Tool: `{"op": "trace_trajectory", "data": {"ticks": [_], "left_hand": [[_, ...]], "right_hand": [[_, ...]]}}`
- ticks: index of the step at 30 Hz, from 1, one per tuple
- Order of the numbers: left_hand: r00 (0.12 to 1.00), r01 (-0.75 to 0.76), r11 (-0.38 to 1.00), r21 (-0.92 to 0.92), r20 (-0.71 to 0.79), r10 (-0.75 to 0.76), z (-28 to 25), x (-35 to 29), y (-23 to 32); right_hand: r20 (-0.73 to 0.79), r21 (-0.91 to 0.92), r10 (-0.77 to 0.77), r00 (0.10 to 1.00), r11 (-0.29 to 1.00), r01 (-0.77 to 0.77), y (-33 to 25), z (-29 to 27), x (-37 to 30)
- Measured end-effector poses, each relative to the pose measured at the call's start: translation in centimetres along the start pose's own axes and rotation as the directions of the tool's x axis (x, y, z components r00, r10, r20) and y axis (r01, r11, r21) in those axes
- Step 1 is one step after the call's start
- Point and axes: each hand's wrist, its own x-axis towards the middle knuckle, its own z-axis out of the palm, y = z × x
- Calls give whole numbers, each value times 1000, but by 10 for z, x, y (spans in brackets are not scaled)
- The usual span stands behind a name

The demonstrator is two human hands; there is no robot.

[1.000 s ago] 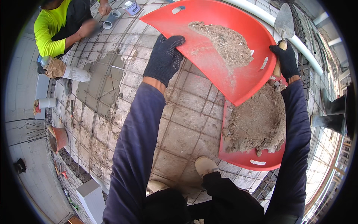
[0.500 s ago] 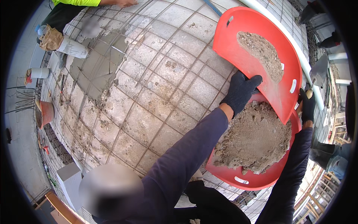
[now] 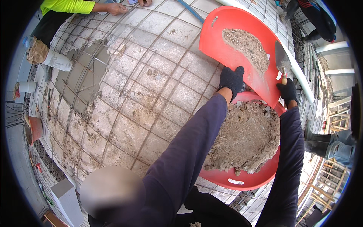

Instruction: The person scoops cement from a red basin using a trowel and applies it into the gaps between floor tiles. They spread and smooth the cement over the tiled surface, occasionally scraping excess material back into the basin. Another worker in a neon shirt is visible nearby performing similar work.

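Observation:
My left hand (image 3: 231, 81), in a black glove, is closed on the near rim of a red plastic tray (image 3: 215, 45) with cut-out handles. Dry, gritty mortar or sand (image 3: 247, 47) lies in that tray. Its lower end overlaps a second red tray (image 3: 223, 178), which bears a large heap of grey-brown mix (image 3: 245, 136). My right hand (image 3: 288, 91), also gloved, grips the handle of a pointed trowel (image 3: 282, 58) at the upper tray's right side. The trowel's blade points up and away, partly in front of the tray.
A grid of rebar (image 3: 162, 72) covers the slab, with a wet grey mortar patch (image 3: 81, 79) at left. Near it lie a white bucket (image 3: 58, 60) and a terracotta-coloured bucket (image 3: 34, 128). A co-worker's hand (image 3: 116, 8) reaches in at top left. A white pipe (image 3: 302, 85) runs behind the trays.
The view has shifted, so the scene sits further left. The trowel, with its blade formerly beyond the tray's right rim, now shows over that rim. My left hand keeps its hold on the tray.

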Motion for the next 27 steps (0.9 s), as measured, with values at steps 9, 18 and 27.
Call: {"op": "trace_trajectory", "data": {"ticks": [9, 18, 27], "left_hand": [[887, -217, 951, 219, 450, 99, -92, -67, -50], [930, -334, 742, 581, 333, 158, -348, -141, -88], [962, -260, 572, 778, 154, 227, -428, -147, -71]], "right_hand": [[-150, -117, -24, 988, 993, 7, -12, 11, 13], [127, 127, -244, 962, 965, 228, -139, 1, -156], [471, 374, -470, 747, 873, 314, -182, 64, -320]]}}
